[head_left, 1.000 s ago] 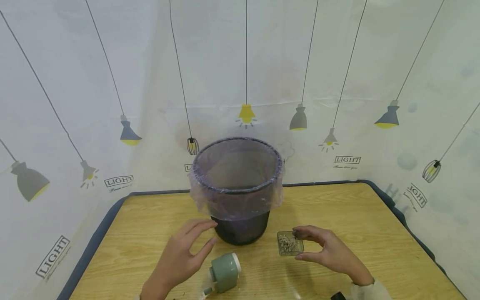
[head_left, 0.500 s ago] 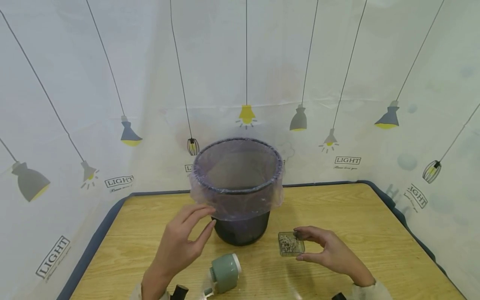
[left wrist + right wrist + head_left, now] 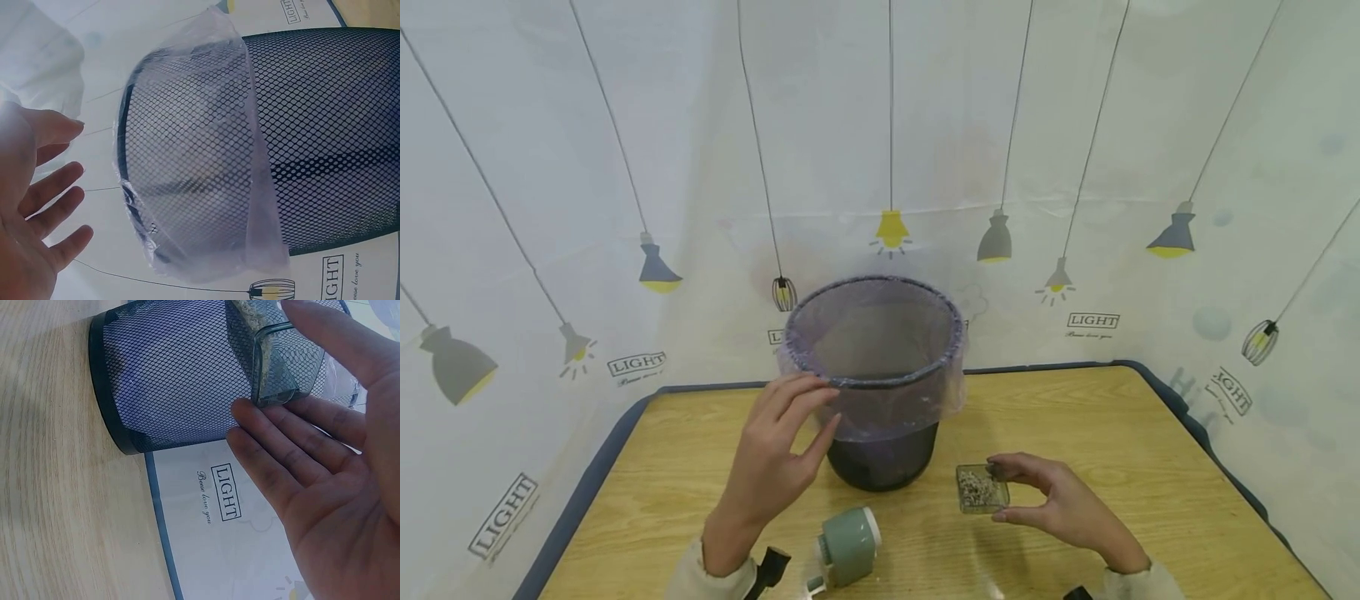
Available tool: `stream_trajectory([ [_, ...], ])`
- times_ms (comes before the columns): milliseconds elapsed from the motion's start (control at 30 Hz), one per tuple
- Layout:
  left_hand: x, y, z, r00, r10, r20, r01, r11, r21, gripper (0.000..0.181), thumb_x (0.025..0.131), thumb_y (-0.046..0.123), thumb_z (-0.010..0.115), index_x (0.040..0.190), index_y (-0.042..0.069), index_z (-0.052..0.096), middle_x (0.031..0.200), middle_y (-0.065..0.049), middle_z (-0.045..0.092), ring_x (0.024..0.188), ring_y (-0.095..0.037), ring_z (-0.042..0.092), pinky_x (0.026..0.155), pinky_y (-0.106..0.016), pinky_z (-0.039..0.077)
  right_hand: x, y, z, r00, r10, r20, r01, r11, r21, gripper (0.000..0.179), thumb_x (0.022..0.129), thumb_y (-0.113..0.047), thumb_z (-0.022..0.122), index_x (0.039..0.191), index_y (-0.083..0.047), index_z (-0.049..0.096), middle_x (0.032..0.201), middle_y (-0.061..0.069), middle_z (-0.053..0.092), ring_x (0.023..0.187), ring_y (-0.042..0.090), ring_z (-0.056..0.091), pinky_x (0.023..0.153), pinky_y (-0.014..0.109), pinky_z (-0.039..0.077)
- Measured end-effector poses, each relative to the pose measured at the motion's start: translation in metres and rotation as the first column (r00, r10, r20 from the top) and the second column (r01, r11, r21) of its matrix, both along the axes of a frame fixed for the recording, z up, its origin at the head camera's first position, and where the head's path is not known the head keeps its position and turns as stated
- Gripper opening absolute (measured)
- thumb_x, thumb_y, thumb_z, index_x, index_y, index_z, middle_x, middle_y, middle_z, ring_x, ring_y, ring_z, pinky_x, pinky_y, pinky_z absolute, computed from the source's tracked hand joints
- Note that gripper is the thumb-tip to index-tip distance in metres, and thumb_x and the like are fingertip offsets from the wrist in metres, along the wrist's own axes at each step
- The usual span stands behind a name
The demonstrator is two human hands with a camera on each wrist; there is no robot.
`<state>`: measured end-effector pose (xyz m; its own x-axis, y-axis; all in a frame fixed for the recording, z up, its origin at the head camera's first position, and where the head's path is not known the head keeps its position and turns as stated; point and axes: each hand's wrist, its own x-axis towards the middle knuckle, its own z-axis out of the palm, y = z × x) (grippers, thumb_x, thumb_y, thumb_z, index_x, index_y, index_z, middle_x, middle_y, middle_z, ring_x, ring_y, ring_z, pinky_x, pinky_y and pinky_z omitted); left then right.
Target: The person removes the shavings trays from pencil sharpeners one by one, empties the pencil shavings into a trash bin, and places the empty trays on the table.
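My right hand [image 3: 1063,504] pinches a small clear square shavings tray [image 3: 983,509] between thumb and fingers. Greyish-brown bits, like pencil shavings, lie in it. In the right wrist view the tray [image 3: 284,384] is tilted, with the mesh bin behind it. My left hand [image 3: 767,458], fingers loosely bent, is at the bin's front left rim and holds nothing. In the left wrist view the fingers are apart from the bin's liner [image 3: 194,137]. A green and white body, like a crank pencil sharpener [image 3: 850,546], lies on its side on the table near me.
The black mesh waste bin [image 3: 880,462] stands at the middle of the wooden table [image 3: 1060,417], its translucent purple bag [image 3: 887,412] folded over the rim. A white cloth [image 3: 850,125] printed with lamps hangs behind and at both sides.
My left hand has risen and moved away from me, from above the sharpener to the bin's rim. The right hand and tray have hardly moved.
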<state>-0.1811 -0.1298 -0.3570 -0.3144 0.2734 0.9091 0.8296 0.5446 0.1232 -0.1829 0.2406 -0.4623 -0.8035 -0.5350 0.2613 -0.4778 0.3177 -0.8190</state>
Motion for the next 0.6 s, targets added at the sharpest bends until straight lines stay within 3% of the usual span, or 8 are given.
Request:
stream_trajectory([
  [233,-0.011,0.004,-0.003,0.999,0.043,0.002,-0.043,0.999,-0.022,0.026,0.100,0.023,0.060,0.112,0.002,0.068,0.118,-0.016,0.066,0.119,-0.038,0.057,0.105,-0.050,0.041,-0.001,-0.001,-0.002,1.000,0.001,0.007,-0.001,1.000,-0.002,0.058,0.087,-0.021,0.077,0.138,-0.008,0.054,0.134,0.022,0.059,0.115,0.007,0.061,0.095,0.025,0.053],
  [333,-0.016,0.004,-0.005,0.998,0.059,0.025,-0.059,0.998,-0.025,0.023,0.093,0.013,0.068,0.112,0.002,0.068,0.118,-0.017,0.066,0.120,-0.038,0.056,0.106,-0.053,0.039,0.000,-0.001,-0.001,1.000,-0.002,0.013,0.002,1.000,-0.007,0.057,0.086,-0.020,0.077,0.138,-0.008,0.055,0.133,0.019,0.060,0.115,0.007,0.061,0.094,0.024,0.052],
  [467,-0.021,0.007,-0.008,0.994,0.093,0.050,-0.091,0.995,-0.027,0.032,0.082,0.004,0.075,0.113,0.002,0.068,0.120,-0.017,0.066,0.123,-0.038,0.055,0.108,-0.059,0.036,0.000,-0.001,0.001,1.000,0.004,0.017,-0.004,1.000,-0.012,0.057,0.087,-0.018,0.077,0.138,-0.007,0.054,0.133,0.018,0.060,0.116,0.008,0.061,0.094,0.024,0.052],
  [600,-0.024,0.011,-0.011,0.988,0.133,0.076,-0.129,0.990,-0.051,0.035,0.082,0.004,0.075,0.117,0.003,0.068,0.122,-0.016,0.065,0.126,-0.037,0.054,0.109,-0.065,0.032,0.001,-0.001,0.001,0.999,0.005,0.040,-0.005,1.000,-0.011,0.057,0.087,-0.020,0.077,0.138,-0.009,0.054,0.134,0.020,0.059,0.116,0.009,0.061,0.095,0.024,0.052],
])
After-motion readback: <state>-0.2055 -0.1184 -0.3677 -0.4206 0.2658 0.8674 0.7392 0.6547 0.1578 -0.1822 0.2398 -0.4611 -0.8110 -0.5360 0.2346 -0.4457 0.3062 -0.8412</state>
